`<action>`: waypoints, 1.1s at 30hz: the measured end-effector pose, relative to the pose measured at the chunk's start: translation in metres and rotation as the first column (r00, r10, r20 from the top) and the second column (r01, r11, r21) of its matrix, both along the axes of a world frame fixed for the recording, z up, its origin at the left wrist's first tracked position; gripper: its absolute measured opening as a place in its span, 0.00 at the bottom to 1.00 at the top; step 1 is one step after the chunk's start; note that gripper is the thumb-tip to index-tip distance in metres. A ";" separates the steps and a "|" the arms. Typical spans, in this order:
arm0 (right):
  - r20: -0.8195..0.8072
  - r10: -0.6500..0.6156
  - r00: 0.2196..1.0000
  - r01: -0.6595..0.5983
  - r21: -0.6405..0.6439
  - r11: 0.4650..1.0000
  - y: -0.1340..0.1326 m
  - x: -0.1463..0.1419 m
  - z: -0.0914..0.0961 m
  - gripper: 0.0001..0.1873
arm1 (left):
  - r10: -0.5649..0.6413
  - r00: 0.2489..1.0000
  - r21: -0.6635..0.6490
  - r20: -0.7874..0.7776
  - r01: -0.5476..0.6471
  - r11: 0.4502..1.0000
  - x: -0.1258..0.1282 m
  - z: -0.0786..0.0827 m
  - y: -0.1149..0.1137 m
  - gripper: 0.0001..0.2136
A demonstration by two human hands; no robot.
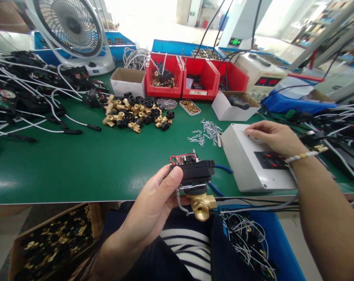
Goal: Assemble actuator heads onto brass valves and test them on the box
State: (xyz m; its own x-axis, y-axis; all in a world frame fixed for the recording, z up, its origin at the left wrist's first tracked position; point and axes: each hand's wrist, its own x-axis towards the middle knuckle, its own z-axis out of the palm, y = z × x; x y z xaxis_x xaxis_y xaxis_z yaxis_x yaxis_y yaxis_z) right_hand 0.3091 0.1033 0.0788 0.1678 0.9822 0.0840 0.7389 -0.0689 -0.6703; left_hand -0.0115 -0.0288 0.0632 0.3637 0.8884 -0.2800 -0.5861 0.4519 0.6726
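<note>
Valve assembly (196,183), brass end down, gripped in left hand (153,207) off bench (77,168) front edge; right hand (275,136) flat, empty, on grey box (247,168).

An assembly workshop: a green-matted workbench (77,164) carries red plastic parts bins (165,84) at the far side, a heap of brass fittings (137,113), and tangled white cables (25,97) at left.

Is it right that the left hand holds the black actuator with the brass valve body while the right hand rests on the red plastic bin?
Not quite. In the head view the right hand rests on the grey-white box, not a bin. The left hand does hold the black actuator with the brass valve body.
</note>
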 end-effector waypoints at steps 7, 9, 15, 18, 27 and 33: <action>-0.034 -0.022 0.999 0.022 0.001 1.000 0.001 0.001 -0.003 0.25 | 0.019 1.000 -0.010 0.007 -0.019 1.000 0.000 -0.002 0.001 0.19; -0.037 -0.024 0.999 0.024 -0.002 1.000 0.001 0.000 -0.002 0.25 | 0.013 1.000 -0.015 0.024 -0.013 1.000 0.001 -0.003 0.001 0.19; -0.049 -0.016 0.999 0.016 0.000 1.000 0.000 0.002 -0.001 0.25 | 0.022 1.000 -0.031 0.014 -0.021 0.999 0.000 -0.006 0.001 0.20; -0.054 -0.012 0.998 0.013 0.006 1.000 0.001 0.004 -0.002 0.26 | 0.028 1.000 -0.035 0.008 -0.028 0.999 -0.001 -0.006 0.001 0.20; -0.075 -0.024 0.997 0.024 0.000 1.000 0.001 0.001 -0.003 0.25 | 0.020 0.999 -0.020 0.042 -0.019 1.000 -0.001 -0.004 -0.001 0.19; -0.082 -0.043 0.996 0.042 -0.019 0.999 0.000 0.000 -0.001 0.24 | 0.061 0.997 -0.013 0.043 -0.060 0.998 -0.001 -0.004 0.001 0.17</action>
